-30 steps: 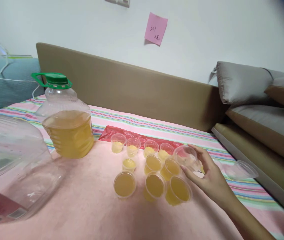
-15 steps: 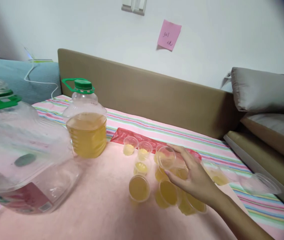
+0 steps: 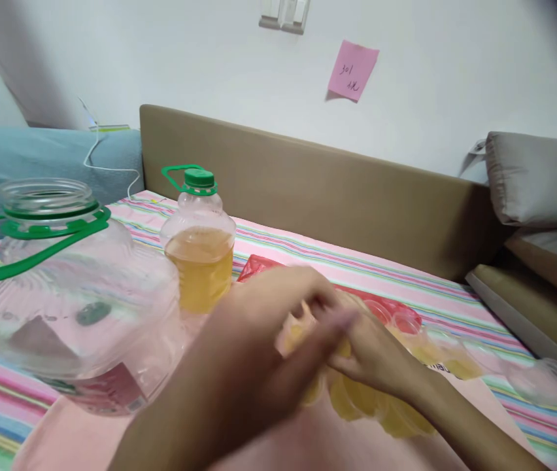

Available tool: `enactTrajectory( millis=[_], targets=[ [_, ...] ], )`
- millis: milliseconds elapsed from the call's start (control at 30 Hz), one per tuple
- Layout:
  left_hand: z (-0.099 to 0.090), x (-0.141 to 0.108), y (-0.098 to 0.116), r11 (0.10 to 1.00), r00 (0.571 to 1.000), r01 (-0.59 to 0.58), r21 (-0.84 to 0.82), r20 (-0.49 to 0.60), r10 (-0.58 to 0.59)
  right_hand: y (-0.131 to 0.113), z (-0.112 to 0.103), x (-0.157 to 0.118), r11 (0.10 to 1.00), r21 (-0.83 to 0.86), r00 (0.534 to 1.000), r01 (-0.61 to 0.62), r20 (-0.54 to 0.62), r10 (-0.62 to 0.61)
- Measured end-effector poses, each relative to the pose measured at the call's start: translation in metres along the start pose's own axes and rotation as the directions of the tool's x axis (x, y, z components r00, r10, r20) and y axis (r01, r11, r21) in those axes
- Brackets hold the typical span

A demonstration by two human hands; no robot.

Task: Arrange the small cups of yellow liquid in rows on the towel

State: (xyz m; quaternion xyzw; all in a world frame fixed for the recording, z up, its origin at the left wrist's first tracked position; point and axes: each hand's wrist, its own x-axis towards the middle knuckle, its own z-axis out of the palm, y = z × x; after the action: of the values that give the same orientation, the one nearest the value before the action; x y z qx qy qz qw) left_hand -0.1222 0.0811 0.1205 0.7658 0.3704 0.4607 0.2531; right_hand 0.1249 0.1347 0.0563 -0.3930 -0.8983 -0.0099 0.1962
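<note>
My left hand (image 3: 269,340), blurred in the foreground, reaches across with its fingers curled and its thumb pointing at my right hand (image 3: 371,347). The right hand's fingers are bent, and their tips are mostly hidden behind the left. Anything between the two hands is hidden. Below and around them stand several clear plastic cups (image 3: 352,396) with yellow liquid, on a pink mat (image 3: 298,438). To the left is a large clear wide-mouthed jar (image 3: 126,294) with a green handle. Behind it stands a green-capped bottle (image 3: 200,271) of yellow liquid.
A red plastic bag (image 3: 259,263) lies behind the cups. Clear plastic lids or cups (image 3: 548,379) lie at the right. A striped sheet (image 3: 278,232) runs up to a brown headboard (image 3: 308,176). Cushions (image 3: 543,176) are piled at the right.
My left hand has come into view and met my right hand, which held a clear round plastic piece above the cups. The view has shifted left.
</note>
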Motion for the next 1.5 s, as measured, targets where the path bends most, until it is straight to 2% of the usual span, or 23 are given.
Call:
enactTrajectory(
  millis=[67, 133, 233, 333, 533, 800, 967, 1100, 1200, 1267, 1333, 1433, 1500],
  targets=[
    [-0.015, 0.017, -0.014, 0.997, 0.993, 0.047, 0.053, -0.108, -0.041, -0.003, -0.001, 0.004, 1.0, 0.008, 0.999, 0.023, 0.026, -0.023],
    [-0.014, 0.021, -0.035, 0.995, 0.992, 0.073, 0.071, -0.107, -0.065, -0.005, -0.003, 0.007, 0.999, -0.001, 0.998, 0.053, 0.045, -0.052],
    [0.005, 0.016, -0.062, 0.992, 0.994, 0.103, 0.079, -0.036, -0.1, -0.007, -0.006, 0.012, 0.994, -0.052, 0.993, 0.099, 0.063, -0.096],
    [0.026, 0.01, -0.077, 0.984, 0.988, 0.146, 0.106, 0.037, -0.151, -0.007, -0.008, 0.014, 0.988, -0.093, 0.989, 0.122, 0.097, -0.113],
    [0.043, 0.008, -0.086, 0.972, 0.974, 0.188, 0.144, 0.102, -0.203, -0.012, -0.01, 0.018, 0.981, -0.115, 0.979, 0.159, 0.146, -0.142],
    [0.05, 0.011, -0.086, 0.97, 0.969, 0.203, 0.135, 0.112, -0.219, -0.022, -0.013, 0.027, 0.971, -0.158, 0.979, 0.182, 0.124, -0.163],
    [0.05, 0.013, -0.087, 0.978, 0.975, 0.171, 0.121, 0.122, -0.186, -0.021, -0.012, 0.025, 0.966, -0.191, 0.982, 0.176, 0.1, -0.159],
    [0.046, 0.014, -0.086, 0.972, 0.965, 0.213, 0.098, 0.133, -0.225, -0.012, -0.027, 0.021, 0.986, -0.06, 0.988, 0.157, 0.017, -0.156],
    [0.044, 0.015, -0.084, 0.963, 0.957, 0.254, 0.091, 0.119, -0.263, 0.002, -0.052, 0.018, 0.995, 0.099, 0.998, 0.028, -0.053, -0.022],
    [0.043, 0.015, -0.083, 0.961, 0.957, 0.259, 0.102, 0.107, -0.269, 0.01, -0.066, 0.016, 0.967, 0.225, 0.991, -0.121, -0.024, 0.13],
    [0.043, 0.016, -0.083, 0.963, 0.961, 0.249, 0.102, 0.098, -0.259, 0.015, -0.073, 0.014, 0.905, 0.344, 0.968, -0.25, 0.065, 0.243],
    [0.042, 0.017, -0.083, 0.97, 0.967, 0.228, 0.086, 0.097, -0.236, 0.018, -0.07, 0.014, 0.826, 0.471, 0.951, -0.309, 0.166, 0.261],
    [0.041, 0.018, -0.084, 0.972, 0.968, 0.218, 0.083, 0.106, -0.226, 0.018, -0.062, 0.014, 0.796, 0.534, 0.959, -0.284, 0.161, 0.233]
  ],
)
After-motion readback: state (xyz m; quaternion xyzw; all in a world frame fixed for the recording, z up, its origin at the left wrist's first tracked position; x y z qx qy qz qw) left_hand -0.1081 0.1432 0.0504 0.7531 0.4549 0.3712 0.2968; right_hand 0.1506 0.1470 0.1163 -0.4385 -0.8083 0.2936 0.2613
